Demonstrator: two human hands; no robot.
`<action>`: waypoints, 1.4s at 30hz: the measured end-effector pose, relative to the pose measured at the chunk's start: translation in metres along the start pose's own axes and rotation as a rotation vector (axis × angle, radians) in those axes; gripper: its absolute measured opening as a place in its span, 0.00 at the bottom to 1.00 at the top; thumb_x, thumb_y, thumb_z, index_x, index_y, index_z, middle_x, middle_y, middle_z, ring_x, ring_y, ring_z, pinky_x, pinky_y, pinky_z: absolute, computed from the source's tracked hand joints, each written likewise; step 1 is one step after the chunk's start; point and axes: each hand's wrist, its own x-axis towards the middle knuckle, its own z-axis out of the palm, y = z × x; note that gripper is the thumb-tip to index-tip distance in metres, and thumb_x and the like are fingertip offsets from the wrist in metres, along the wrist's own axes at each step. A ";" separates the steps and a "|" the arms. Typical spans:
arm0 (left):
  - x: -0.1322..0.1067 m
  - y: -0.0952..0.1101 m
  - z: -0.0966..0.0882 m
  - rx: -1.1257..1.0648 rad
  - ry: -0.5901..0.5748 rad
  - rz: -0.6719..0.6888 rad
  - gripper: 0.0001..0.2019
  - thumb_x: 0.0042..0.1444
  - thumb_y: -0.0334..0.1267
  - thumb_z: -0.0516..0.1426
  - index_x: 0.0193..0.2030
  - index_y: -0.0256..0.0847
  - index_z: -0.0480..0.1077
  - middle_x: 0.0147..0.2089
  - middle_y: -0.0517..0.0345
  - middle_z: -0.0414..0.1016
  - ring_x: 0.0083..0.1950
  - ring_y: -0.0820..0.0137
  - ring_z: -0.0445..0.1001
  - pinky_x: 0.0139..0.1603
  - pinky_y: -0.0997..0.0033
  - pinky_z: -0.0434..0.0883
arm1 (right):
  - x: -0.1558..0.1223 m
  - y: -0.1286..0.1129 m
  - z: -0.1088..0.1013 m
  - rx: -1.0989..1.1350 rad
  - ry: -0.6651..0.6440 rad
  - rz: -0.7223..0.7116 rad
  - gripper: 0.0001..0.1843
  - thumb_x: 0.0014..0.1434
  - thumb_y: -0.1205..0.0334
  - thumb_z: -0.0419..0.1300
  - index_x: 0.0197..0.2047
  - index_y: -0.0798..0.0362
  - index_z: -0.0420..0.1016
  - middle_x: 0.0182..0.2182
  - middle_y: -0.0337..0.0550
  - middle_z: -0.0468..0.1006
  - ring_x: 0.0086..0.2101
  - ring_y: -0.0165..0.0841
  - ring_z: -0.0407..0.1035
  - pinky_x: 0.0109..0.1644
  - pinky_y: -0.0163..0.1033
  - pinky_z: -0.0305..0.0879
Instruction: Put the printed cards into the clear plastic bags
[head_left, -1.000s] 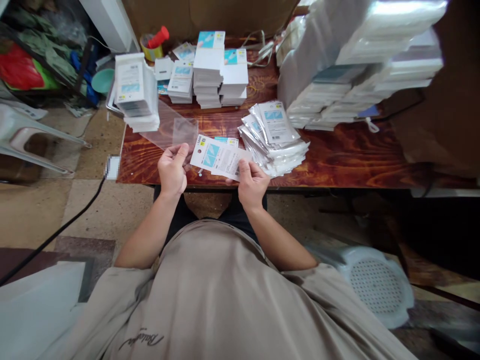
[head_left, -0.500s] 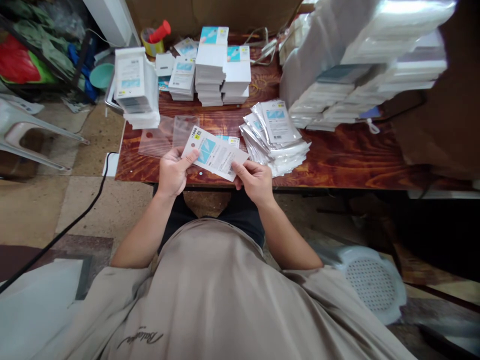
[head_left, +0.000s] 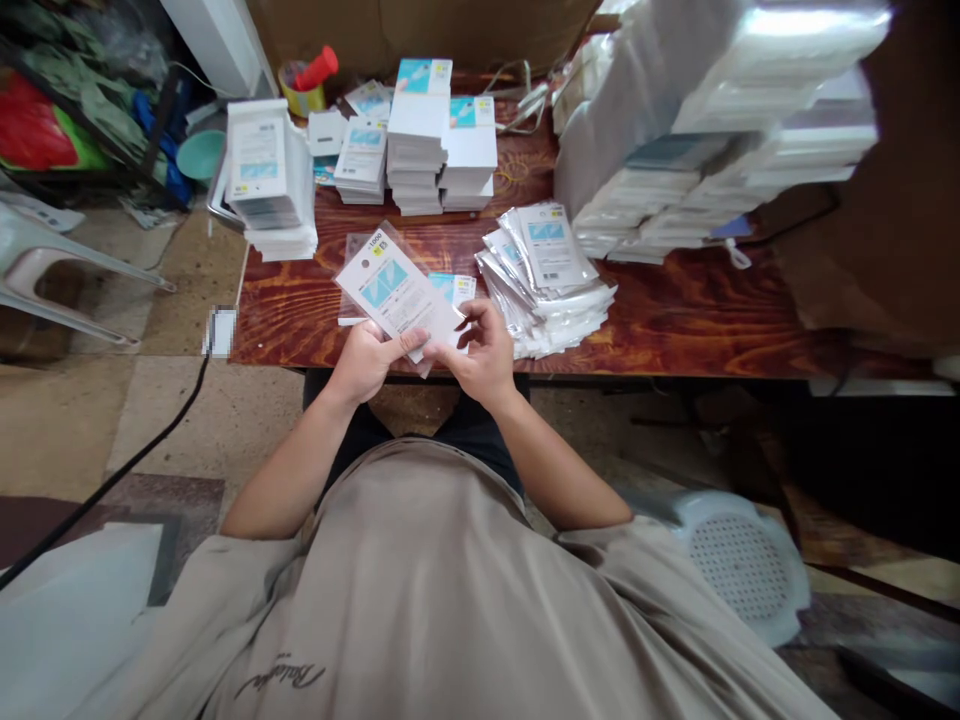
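Observation:
A white packaging card (head_left: 405,300) with a hang hole and blue pictures is tilted over the table's front edge. A clear plastic sleeve (head_left: 393,236) shows past the card's top and lower edges; the card looks to be inside it. My left hand (head_left: 364,362) grips the lower left side, thumb on top. My right hand (head_left: 484,352) is closed at the lower right corner, thumb against the card and fingers bent. Another blue and white card (head_left: 455,287) lies behind the held one. To the right is a pile of sleeved cards (head_left: 551,250).
Stacks of cards (head_left: 416,130) line the back of the wooden table (head_left: 660,320), with another card stack (head_left: 262,170) at left. A tall pile of clear-wrapped packs (head_left: 660,150) leans at right. A plastic stool (head_left: 739,565) stands at lower right.
The card has shifted left and tilted more steeply, and a clear sleeve now surrounds it. My left hand has slid to its lower end. Clear sleeves lying flat at left are no longer there.

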 end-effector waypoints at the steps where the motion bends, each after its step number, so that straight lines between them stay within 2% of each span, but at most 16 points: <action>1: 0.000 0.000 0.001 0.037 -0.031 -0.021 0.25 0.43 0.51 0.77 0.42 0.36 0.81 0.38 0.50 0.85 0.29 0.65 0.81 0.30 0.66 0.80 | 0.001 -0.001 0.001 0.005 0.003 -0.013 0.35 0.46 0.37 0.78 0.49 0.47 0.74 0.43 0.43 0.78 0.41 0.36 0.73 0.39 0.41 0.73; 4: 0.004 0.002 0.005 0.188 -0.163 -0.125 0.29 0.43 0.53 0.77 0.46 0.35 0.80 0.39 0.47 0.84 0.30 0.61 0.82 0.29 0.64 0.79 | 0.013 -0.003 -0.009 0.025 -0.059 0.012 0.35 0.57 0.36 0.71 0.60 0.46 0.71 0.41 0.43 0.80 0.39 0.36 0.75 0.39 0.42 0.74; 6: 0.013 0.005 0.003 0.316 -0.121 -0.112 0.27 0.48 0.54 0.74 0.47 0.36 0.79 0.38 0.46 0.83 0.32 0.60 0.82 0.32 0.62 0.79 | 0.033 0.001 -0.033 -0.038 -0.016 0.025 0.31 0.63 0.36 0.66 0.60 0.46 0.71 0.35 0.40 0.79 0.33 0.34 0.75 0.35 0.41 0.73; 7: 0.019 0.007 -0.001 0.415 -0.017 -0.052 0.25 0.52 0.54 0.72 0.47 0.37 0.78 0.38 0.46 0.83 0.35 0.59 0.83 0.36 0.60 0.80 | 0.046 0.006 -0.050 -0.106 0.051 0.011 0.30 0.64 0.36 0.65 0.60 0.46 0.71 0.35 0.41 0.80 0.32 0.35 0.75 0.34 0.41 0.73; 9: 0.037 0.013 -0.015 0.714 0.299 0.121 0.19 0.59 0.52 0.68 0.46 0.38 0.78 0.44 0.44 0.83 0.45 0.56 0.83 0.51 0.55 0.79 | 0.076 0.019 -0.090 -0.263 0.166 -0.030 0.31 0.65 0.36 0.63 0.61 0.48 0.71 0.37 0.44 0.80 0.35 0.37 0.76 0.36 0.43 0.74; 11: 0.058 0.019 -0.032 1.104 0.563 0.178 0.19 0.58 0.49 0.68 0.48 0.36 0.77 0.55 0.36 0.80 0.61 0.47 0.76 0.66 0.47 0.70 | 0.102 0.031 -0.125 -0.447 0.194 -0.006 0.30 0.67 0.38 0.61 0.60 0.52 0.71 0.40 0.50 0.81 0.39 0.39 0.78 0.40 0.46 0.75; 14: 0.086 0.027 -0.054 1.331 0.619 -0.008 0.26 0.52 0.51 0.72 0.48 0.33 0.76 0.61 0.27 0.75 0.67 0.39 0.71 0.69 0.42 0.66 | 0.116 0.035 -0.147 -0.802 0.232 -0.026 0.28 0.67 0.44 0.63 0.58 0.58 0.74 0.51 0.62 0.80 0.52 0.48 0.76 0.56 0.56 0.72; 16: 0.098 0.029 -0.063 1.350 0.597 -0.109 0.27 0.47 0.49 0.74 0.48 0.34 0.75 0.59 0.28 0.76 0.65 0.39 0.73 0.65 0.43 0.69 | 0.101 0.029 -0.134 -0.931 0.159 -0.138 0.25 0.68 0.48 0.62 0.59 0.58 0.76 0.57 0.64 0.78 0.58 0.51 0.72 0.64 0.61 0.66; 18: 0.106 0.029 -0.070 1.349 0.567 -0.143 0.23 0.46 0.46 0.74 0.44 0.37 0.75 0.54 0.34 0.79 0.59 0.43 0.77 0.60 0.47 0.72 | 0.073 0.020 -0.104 -0.910 -0.108 -0.241 0.22 0.71 0.49 0.59 0.59 0.56 0.77 0.56 0.60 0.80 0.57 0.50 0.73 0.64 0.60 0.67; 20: 0.111 0.027 -0.075 1.321 0.530 -0.145 0.17 0.48 0.44 0.73 0.37 0.39 0.74 0.46 0.43 0.81 0.52 0.49 0.80 0.55 0.52 0.73 | 0.043 0.011 -0.071 -0.902 -0.435 -0.296 0.26 0.68 0.46 0.63 0.61 0.55 0.77 0.59 0.59 0.80 0.60 0.53 0.71 0.65 0.60 0.66; 23: 0.112 0.024 -0.082 1.237 0.543 -0.090 0.14 0.48 0.38 0.72 0.34 0.40 0.71 0.39 0.52 0.79 0.45 0.58 0.79 0.51 0.59 0.74 | 0.013 0.002 -0.036 -1.014 -0.704 -0.340 0.35 0.63 0.48 0.69 0.65 0.63 0.73 0.66 0.66 0.72 0.66 0.58 0.64 0.67 0.60 0.64; 25: 0.109 0.023 -0.086 1.154 0.584 -0.033 0.17 0.46 0.34 0.72 0.39 0.40 0.70 0.41 0.55 0.78 0.44 0.63 0.77 0.49 0.63 0.74 | 0.005 -0.002 -0.029 -1.084 -0.810 -0.362 0.27 0.65 0.56 0.68 0.61 0.65 0.74 0.65 0.67 0.72 0.65 0.57 0.65 0.64 0.56 0.67; 28: 0.102 0.022 -0.089 1.026 0.630 -0.003 0.25 0.43 0.31 0.73 0.45 0.39 0.68 0.44 0.56 0.76 0.42 0.66 0.75 0.47 0.65 0.74 | 0.002 -0.008 -0.034 -1.124 -0.929 -0.362 0.12 0.70 0.63 0.61 0.51 0.63 0.78 0.57 0.63 0.76 0.60 0.51 0.68 0.57 0.49 0.71; 33: 0.093 0.021 -0.094 0.931 0.695 0.032 0.22 0.46 0.30 0.71 0.46 0.38 0.70 0.41 0.55 0.77 0.42 0.65 0.77 0.48 0.62 0.76 | -0.001 -0.012 -0.046 -1.069 -0.962 -0.394 0.14 0.75 0.65 0.51 0.53 0.62 0.76 0.51 0.60 0.79 0.56 0.47 0.70 0.54 0.46 0.71; 39: 0.079 0.029 -0.096 0.970 0.649 0.154 0.08 0.55 0.37 0.64 0.41 0.37 0.79 0.40 0.47 0.83 0.41 0.59 0.81 0.51 0.58 0.76 | -0.005 0.001 -0.046 -0.904 -0.701 -0.354 0.15 0.74 0.68 0.50 0.50 0.54 0.78 0.46 0.55 0.83 0.51 0.42 0.73 0.52 0.43 0.71; 42: 0.067 0.035 -0.091 1.077 0.670 0.216 0.11 0.62 0.43 0.60 0.40 0.40 0.81 0.43 0.44 0.85 0.48 0.55 0.82 0.57 0.57 0.73 | -0.005 0.006 -0.047 -0.880 -0.690 -0.329 0.12 0.73 0.63 0.54 0.45 0.53 0.80 0.43 0.53 0.84 0.49 0.41 0.76 0.51 0.42 0.72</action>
